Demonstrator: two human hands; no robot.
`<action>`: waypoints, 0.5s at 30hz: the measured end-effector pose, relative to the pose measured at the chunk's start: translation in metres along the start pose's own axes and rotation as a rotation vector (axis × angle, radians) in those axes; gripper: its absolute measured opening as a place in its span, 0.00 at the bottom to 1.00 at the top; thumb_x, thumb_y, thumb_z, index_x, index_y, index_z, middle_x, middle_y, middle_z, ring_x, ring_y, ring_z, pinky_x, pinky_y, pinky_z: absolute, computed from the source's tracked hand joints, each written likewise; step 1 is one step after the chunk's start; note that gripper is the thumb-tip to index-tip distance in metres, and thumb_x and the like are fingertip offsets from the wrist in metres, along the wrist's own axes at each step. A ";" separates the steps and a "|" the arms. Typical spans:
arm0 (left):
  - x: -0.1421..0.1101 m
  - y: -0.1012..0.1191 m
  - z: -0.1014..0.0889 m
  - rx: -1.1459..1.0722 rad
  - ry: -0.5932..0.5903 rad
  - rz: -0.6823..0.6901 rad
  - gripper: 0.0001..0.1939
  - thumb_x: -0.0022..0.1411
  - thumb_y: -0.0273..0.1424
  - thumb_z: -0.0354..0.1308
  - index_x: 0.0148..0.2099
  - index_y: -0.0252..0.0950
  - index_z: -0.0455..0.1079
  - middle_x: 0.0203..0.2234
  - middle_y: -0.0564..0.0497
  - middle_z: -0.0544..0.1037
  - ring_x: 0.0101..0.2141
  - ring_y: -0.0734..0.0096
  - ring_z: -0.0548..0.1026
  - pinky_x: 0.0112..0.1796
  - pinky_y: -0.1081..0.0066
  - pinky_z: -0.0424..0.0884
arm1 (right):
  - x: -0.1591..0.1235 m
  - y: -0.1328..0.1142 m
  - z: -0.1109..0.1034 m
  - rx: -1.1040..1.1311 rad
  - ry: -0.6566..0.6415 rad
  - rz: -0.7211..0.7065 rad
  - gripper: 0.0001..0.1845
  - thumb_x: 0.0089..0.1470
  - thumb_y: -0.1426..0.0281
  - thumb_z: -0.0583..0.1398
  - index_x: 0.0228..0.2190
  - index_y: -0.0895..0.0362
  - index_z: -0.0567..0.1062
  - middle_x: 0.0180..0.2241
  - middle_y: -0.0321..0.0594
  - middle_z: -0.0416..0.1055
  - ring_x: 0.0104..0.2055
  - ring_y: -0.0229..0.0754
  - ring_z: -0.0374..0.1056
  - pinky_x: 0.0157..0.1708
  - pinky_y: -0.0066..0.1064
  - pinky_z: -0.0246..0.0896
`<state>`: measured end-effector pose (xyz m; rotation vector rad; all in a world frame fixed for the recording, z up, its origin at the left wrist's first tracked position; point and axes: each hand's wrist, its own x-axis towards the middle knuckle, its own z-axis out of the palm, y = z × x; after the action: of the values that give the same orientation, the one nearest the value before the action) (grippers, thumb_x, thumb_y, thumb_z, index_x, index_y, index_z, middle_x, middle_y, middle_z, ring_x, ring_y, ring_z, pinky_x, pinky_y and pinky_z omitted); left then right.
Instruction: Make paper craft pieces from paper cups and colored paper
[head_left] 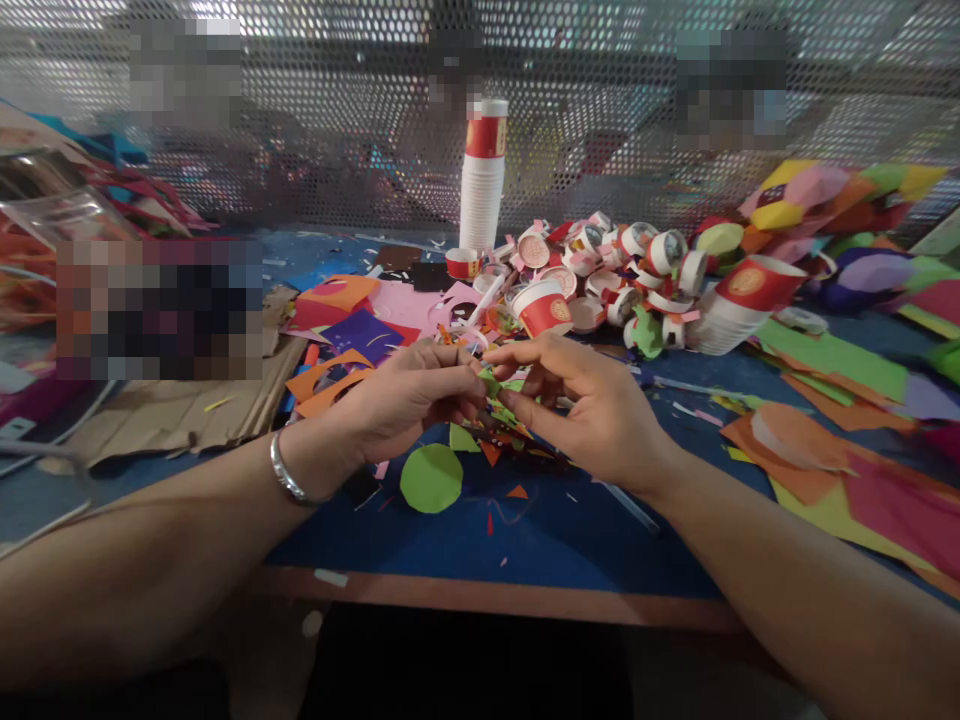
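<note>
My left hand (409,395), with a silver bangle on its wrist, is pinched at the middle of the table. Facing it, my right hand (596,410) has its thumb and index finger closed on the same small piece of green paper (491,384). Much of that piece is hidden behind my fingers. Below my hands, a light green paper circle (431,478) lies flat on the blue tabletop (465,555). Colourful paper scraps (517,440) are heaped just under my right fingers. A red and white paper cup (541,308) lies tilted behind my hands.
A tall stack of paper cups (482,190) stands before the perforated metal screen (337,130). Cut cup pieces (592,260) are piled beside it. More nested cups (750,300) lean at right, near coloured paper sheets (840,370). Flattened cardboard (180,410) lies at left.
</note>
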<state>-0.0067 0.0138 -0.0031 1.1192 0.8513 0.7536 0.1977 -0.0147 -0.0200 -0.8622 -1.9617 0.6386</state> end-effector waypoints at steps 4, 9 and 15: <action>0.000 0.001 -0.002 0.021 -0.063 -0.025 0.04 0.50 0.25 0.66 0.28 0.33 0.73 0.20 0.55 0.75 0.22 0.81 0.72 0.27 0.80 0.67 | 0.001 0.000 -0.003 -0.047 -0.060 -0.053 0.17 0.59 0.77 0.62 0.49 0.53 0.78 0.42 0.38 0.75 0.32 0.35 0.69 0.35 0.29 0.69; 0.001 0.001 -0.007 0.060 -0.108 -0.027 0.03 0.50 0.25 0.65 0.28 0.32 0.73 0.21 0.54 0.76 0.22 0.81 0.73 0.26 0.80 0.67 | 0.002 -0.001 -0.003 -0.062 -0.081 -0.062 0.12 0.60 0.75 0.63 0.46 0.55 0.78 0.39 0.38 0.74 0.31 0.35 0.69 0.34 0.28 0.68; 0.004 0.000 -0.010 0.130 -0.108 -0.082 0.05 0.49 0.26 0.66 0.29 0.31 0.73 0.23 0.54 0.75 0.21 0.83 0.70 0.26 0.80 0.67 | 0.003 0.001 -0.002 -0.059 -0.104 -0.066 0.14 0.58 0.78 0.63 0.45 0.56 0.78 0.39 0.38 0.75 0.31 0.34 0.69 0.35 0.27 0.68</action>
<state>-0.0137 0.0215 -0.0059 1.2213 0.8588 0.5718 0.1986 -0.0112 -0.0181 -0.8108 -2.1028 0.6010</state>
